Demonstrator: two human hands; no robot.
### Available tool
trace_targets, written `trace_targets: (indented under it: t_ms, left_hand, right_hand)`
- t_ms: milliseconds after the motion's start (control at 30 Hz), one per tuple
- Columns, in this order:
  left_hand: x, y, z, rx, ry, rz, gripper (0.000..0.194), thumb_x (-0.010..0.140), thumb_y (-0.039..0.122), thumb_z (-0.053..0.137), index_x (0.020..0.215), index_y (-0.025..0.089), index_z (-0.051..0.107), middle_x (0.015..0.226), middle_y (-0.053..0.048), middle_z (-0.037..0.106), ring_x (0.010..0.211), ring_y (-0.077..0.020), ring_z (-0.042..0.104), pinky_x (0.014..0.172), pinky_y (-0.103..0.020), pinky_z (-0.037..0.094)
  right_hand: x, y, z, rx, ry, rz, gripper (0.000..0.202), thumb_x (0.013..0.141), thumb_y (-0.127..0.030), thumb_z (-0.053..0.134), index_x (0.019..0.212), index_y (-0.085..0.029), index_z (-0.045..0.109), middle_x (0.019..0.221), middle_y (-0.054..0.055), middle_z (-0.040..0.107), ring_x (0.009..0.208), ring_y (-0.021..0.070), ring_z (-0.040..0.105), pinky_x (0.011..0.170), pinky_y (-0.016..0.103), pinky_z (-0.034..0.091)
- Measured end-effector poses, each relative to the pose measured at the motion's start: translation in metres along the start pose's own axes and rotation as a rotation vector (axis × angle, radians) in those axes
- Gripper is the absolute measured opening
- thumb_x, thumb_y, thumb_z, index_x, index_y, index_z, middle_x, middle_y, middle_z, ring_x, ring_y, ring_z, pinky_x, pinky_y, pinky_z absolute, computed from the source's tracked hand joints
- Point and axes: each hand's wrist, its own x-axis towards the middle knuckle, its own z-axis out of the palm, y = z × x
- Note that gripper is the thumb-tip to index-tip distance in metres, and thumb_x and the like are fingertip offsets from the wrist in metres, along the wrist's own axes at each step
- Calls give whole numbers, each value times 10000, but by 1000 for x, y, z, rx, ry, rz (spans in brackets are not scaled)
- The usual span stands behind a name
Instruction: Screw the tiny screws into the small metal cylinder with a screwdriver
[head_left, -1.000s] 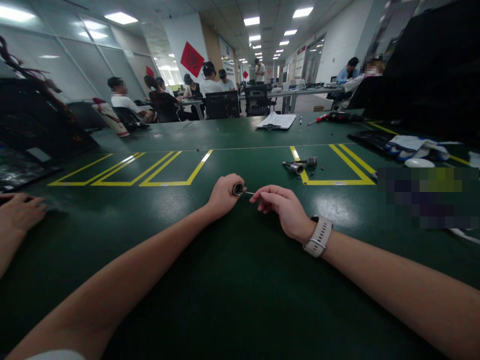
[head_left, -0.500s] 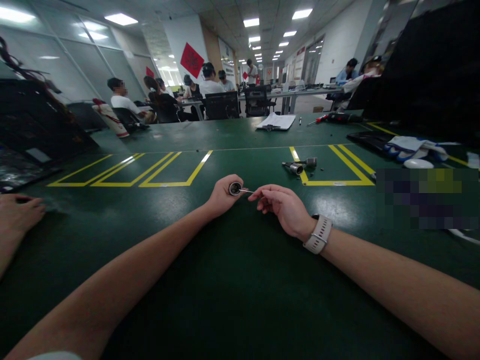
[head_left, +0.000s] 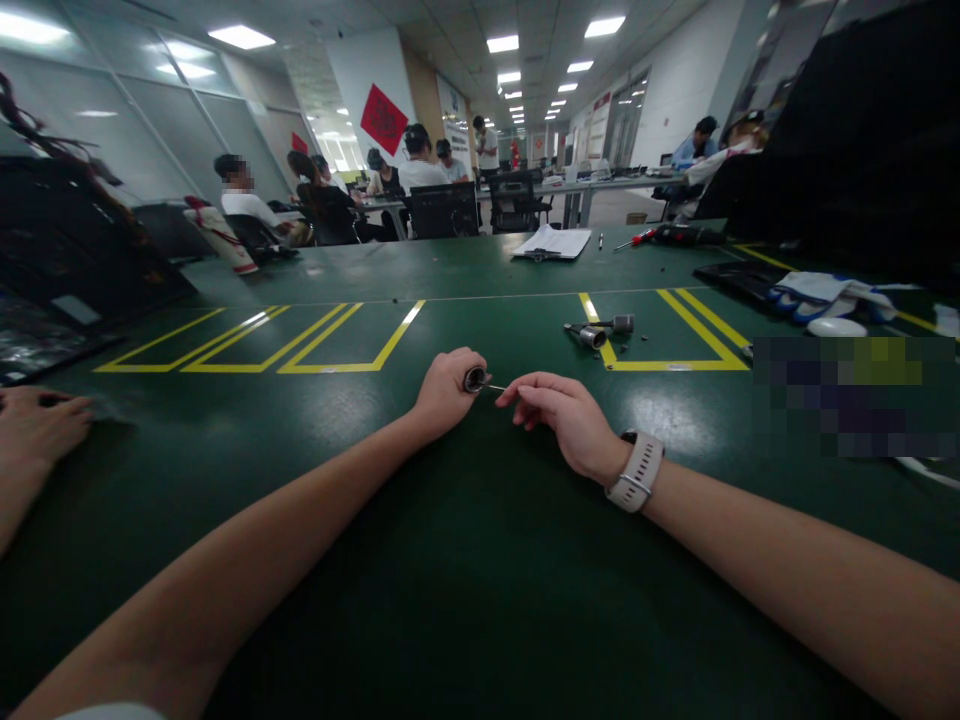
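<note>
My left hand is closed around a small metal cylinder. Its round, hollow end faces me and a dark inside shows. From beside that end a thin metal rod reaches to the right. The fingertips of my right hand pinch the rod's far end, the other fingers loosely curled. Whether the rod enters the cylinder's side or only touches it, I cannot tell. Farther off, two similar metal parts with dark stems, one of them a cylinder piece, lie on the green table among tiny dark bits.
Yellow tape marks boxes on the table. Toward the back are a clipboard with paper, a red-tipped screwdriver and white-blue gloves. Another person's hand rests at the left edge. A dark panel stands behind it.
The cylinder in my left hand has turned slightly, its open end now facing more to the right. My right hand has barely shifted, still at the rod.
</note>
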Motion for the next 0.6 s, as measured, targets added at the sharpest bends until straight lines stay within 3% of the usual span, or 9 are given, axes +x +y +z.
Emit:
trace_targets:
  t_ms: [333, 600]
  left_hand:
    - [0, -3, 3, -361, 40, -65, 199, 743, 268, 610, 653, 172, 460, 623, 42, 447, 564, -96, 423, 541, -225, 345]
    - [0, -1, 1, -78, 26, -18, 138, 763, 212, 585, 668, 168, 497, 655, 23, 496, 616, -119, 462, 593, -255, 338]
  right_hand:
    - [3, -2, -2, 158, 10, 46, 141, 743, -231, 531, 766, -165, 654, 825, 51, 691, 612, 123, 536, 580, 282, 372]
    - [1, 1, 1, 30, 36, -15, 139, 758, -230, 527, 751, -177, 656, 811, 36, 678, 618, 123, 529, 586, 282, 379]
